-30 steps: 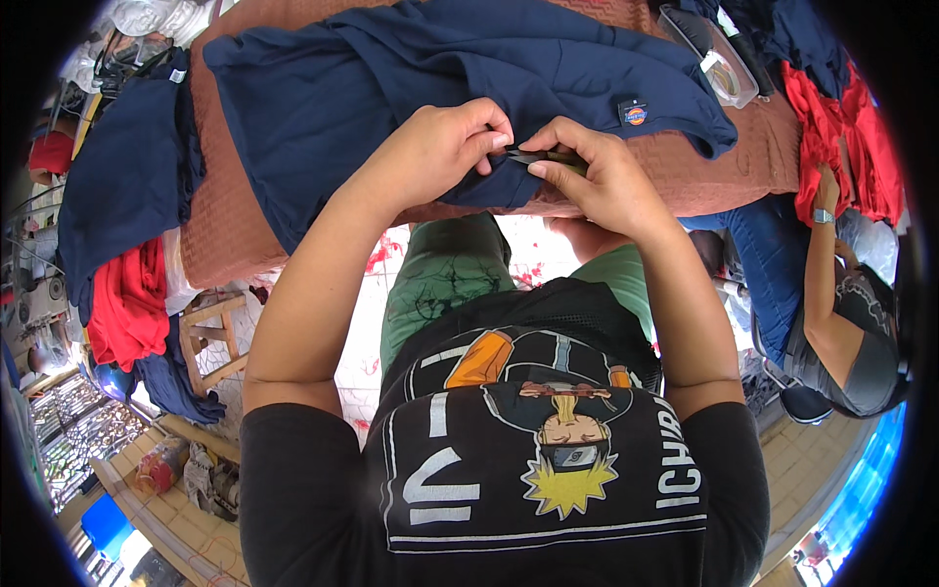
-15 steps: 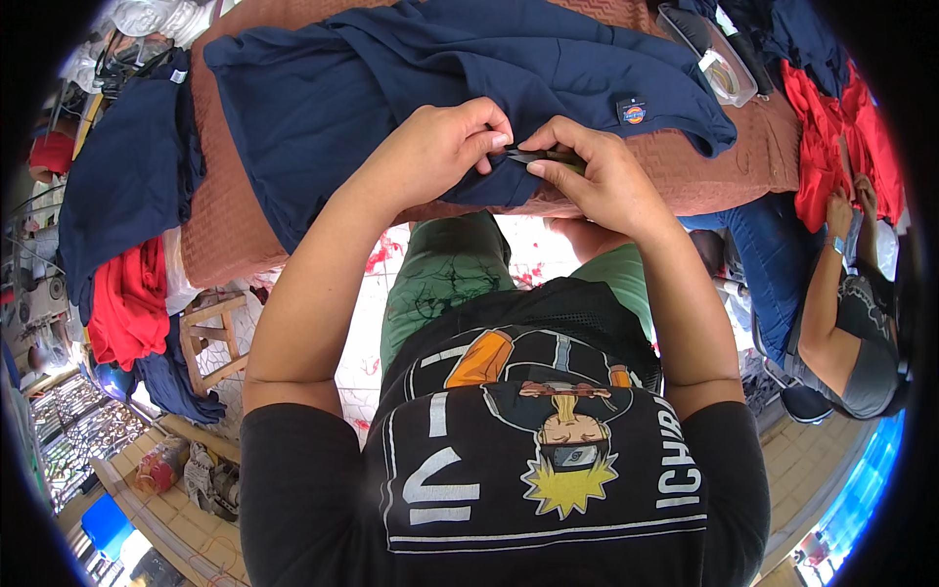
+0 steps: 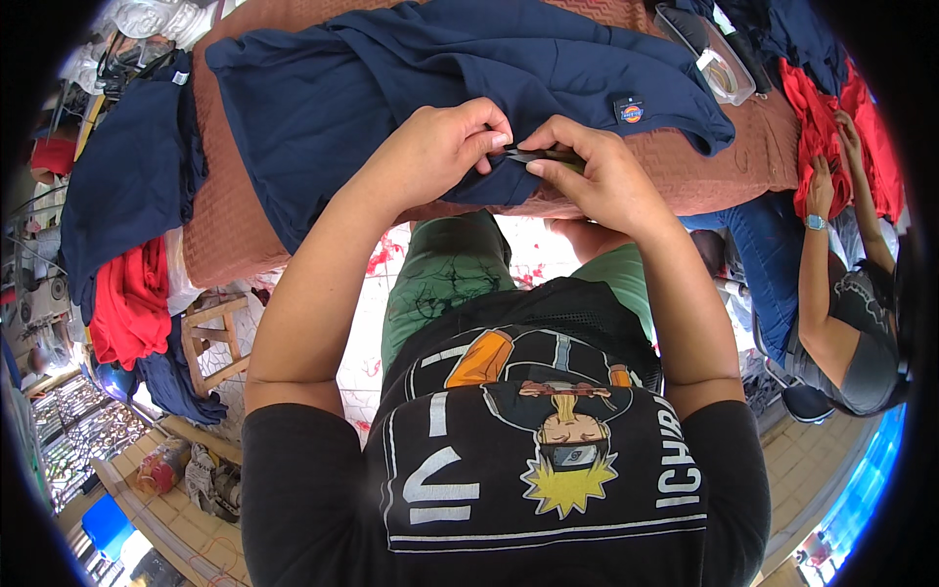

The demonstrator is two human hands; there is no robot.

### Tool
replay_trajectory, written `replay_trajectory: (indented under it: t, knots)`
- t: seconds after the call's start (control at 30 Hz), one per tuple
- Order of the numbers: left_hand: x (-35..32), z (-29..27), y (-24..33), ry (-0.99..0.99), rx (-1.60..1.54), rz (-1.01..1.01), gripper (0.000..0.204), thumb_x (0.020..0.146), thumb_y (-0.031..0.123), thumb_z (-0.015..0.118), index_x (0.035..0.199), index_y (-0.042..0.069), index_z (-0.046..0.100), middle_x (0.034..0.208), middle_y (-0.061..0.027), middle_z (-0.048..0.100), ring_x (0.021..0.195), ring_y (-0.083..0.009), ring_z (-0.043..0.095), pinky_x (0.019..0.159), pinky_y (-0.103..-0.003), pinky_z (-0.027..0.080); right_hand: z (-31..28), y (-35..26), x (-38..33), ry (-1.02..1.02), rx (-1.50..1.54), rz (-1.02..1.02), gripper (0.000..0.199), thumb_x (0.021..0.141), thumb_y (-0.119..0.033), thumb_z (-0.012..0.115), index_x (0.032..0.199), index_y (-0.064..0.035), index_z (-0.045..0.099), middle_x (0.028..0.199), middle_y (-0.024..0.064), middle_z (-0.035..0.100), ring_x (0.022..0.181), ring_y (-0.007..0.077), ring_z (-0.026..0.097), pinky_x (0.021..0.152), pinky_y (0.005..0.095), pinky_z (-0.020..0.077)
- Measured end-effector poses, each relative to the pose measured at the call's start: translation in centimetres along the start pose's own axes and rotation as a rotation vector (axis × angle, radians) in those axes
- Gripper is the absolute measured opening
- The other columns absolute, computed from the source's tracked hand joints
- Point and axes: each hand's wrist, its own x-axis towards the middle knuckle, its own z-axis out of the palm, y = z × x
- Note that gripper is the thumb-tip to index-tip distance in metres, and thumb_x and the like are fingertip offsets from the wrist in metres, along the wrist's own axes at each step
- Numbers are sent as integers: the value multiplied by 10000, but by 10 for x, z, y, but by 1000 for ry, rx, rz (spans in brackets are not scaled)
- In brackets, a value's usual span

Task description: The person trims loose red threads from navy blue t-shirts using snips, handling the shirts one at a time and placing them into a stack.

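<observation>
Co-worker's hands have shifted; I see the left hand pinching the navy garment at the near edge of the table, right hand gripping snips. I'd keep it taut.

Garment atop cloth cover

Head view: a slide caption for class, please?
Left hand pinched, right hand holding a small pointed tool, over a navy garment on brown cloth.
</observation>
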Motion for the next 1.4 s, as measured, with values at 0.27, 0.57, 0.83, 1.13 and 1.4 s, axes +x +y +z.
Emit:
replay_trajectory:
  t: [0.27,0.57,0.83,1.13,1.4]
  knots:
    - [-1,-1,1,1,8,3,124,951,151,579,990,37,606,796,-49,657,701,-119,635,667,-268,490,1,0,0,7,-15,-37,165,875,-35,655,1028,10,611,898,80,677,825,121,626,758,277,506]
    - [1,0,0,0,45,41,121,959,147,558,985,33,589,802,-67,660,693,-141,640,664,-286,496,4,2,-1,61,-77,-126,195,817,-96,702,993,-59,626,899,124,669,821,302,659,718,368,511]
    - [-1,2,0,18,38,25,126,969,151,546,999,31,570,819,-81,667,708,-150,646,685,-293,502,0,-2,-2,40,-167,-150,177,838,-46,680,1007,-25,631,891,100,667,797,216,657,712,319,512]
    - [-4,1,3,24,7,64,134,972,155,546,1019,31,564,821,-80,670,695,-144,640,683,-282,498,0,0,-1,77,-42,-82,152,876,-31,657,1022,4,631,899,75,676,803,109,628,727,266,505]
    - [-43,-69,67,-237,-2,652,406,982,290,497,698,31,629,909,-142,673,827,-204,585,734,-284,445,-15,-11,-8,125,-148,-95,195,842,-110,694,1014,-38,637,871,125,671,782,246,660,721,330,510]
